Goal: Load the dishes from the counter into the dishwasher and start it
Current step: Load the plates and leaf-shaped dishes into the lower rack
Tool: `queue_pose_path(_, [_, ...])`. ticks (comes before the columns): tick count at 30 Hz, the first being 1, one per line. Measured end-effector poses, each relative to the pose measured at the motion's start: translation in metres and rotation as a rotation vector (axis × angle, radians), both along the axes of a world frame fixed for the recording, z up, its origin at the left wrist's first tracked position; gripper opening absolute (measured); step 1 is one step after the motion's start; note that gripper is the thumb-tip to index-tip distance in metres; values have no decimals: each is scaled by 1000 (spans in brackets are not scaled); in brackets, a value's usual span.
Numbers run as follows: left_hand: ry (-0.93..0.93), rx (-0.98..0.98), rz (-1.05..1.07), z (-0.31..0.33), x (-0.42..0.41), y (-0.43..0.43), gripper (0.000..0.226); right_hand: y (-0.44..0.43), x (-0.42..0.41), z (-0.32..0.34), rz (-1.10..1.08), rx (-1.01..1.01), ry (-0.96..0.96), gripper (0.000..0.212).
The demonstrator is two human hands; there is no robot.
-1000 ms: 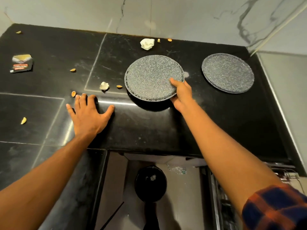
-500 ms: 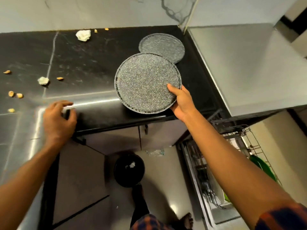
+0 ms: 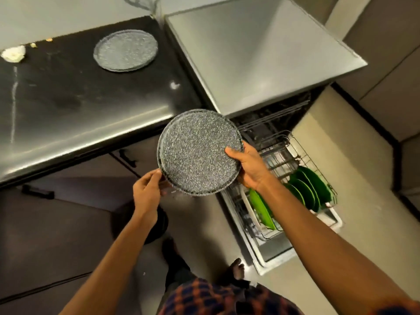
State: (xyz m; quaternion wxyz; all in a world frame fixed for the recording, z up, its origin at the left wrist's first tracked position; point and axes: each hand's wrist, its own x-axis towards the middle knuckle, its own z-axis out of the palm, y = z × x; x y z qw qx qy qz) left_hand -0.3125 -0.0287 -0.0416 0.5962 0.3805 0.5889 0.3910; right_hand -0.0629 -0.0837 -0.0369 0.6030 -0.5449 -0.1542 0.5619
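1. The dishwasher (image 3: 261,53) stands open right of the black counter (image 3: 68,98), with green plates (image 3: 304,189) upright in its rack (image 3: 293,144).
2. A speckled plate (image 3: 197,151) hangs face up in the air, just left of the rack.
3. A second plate (image 3: 125,50) lies on the counter.
4. The right hand (image 3: 250,169) grips the speckled plate's right rim, thumb on top.
5. The left hand (image 3: 146,192) curls its fingers on the lower-left rim.
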Motion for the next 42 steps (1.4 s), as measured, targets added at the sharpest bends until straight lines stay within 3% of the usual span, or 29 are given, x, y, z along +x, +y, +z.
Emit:
queue_pose_path(6, [275, -110, -222, -53, 43, -54, 16, -90, 62, -32, -114, -155, -44, 38])
queue_pose_path(11, [457, -207, -424, -100, 68, -82, 15, -145, 114, -65, -283, -319, -175, 44])
queue_pose_path(14, [538, -263, -520, -134, 89, -86, 16, -159, 152, -85, -366, -389, -244, 34])
queue_pose_path(22, [640, -448, -677, -267, 166, -51, 14, -109, 257, -166, -389, -510, -417, 23])
queue_pose_path(27, [751, -465, -799, -415, 185, -4, 21, -68, 305, -262, -239, -554, -598, 40])
queue_pose_path(34, [675, -512, -662, -425, 270, 38, 13, -36, 328, -312, -82, -532, -849, 12])
queue_pose_path(42, [514, -432, -410, -451, 295, 19, 27, -18, 341, -359, -31, -487, -940, 13])
